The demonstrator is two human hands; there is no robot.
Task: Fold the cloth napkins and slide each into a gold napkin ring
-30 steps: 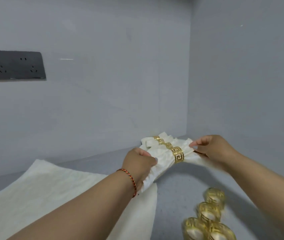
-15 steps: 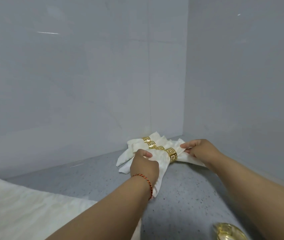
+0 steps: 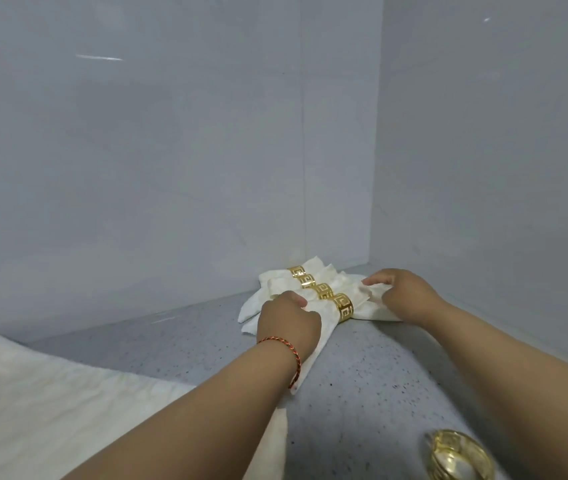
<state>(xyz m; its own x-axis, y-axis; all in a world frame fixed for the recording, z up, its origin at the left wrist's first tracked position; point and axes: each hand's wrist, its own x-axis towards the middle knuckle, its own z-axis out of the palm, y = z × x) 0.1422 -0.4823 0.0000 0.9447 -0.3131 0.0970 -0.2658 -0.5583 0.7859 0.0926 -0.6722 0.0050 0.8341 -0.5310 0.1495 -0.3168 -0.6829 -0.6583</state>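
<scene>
Both arms reach forward to the surface's far corner. The left hand, fingers curled, grips the nearest ringed napkin; the right hand pinches its opposite end. Its gold ring sits between them.

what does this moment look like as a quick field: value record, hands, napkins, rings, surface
left hand: grips the near end of the nearest ringed napkin
right hand: pinches that napkin's far end
nearest gold ring: around the held napkin
finished napkins: four gold rings in a row, in the corner by the wall
unfolded napkin: lies flat at near left
loose gold ring: at bottom right, empty
countertop: grey, speckled
</scene>
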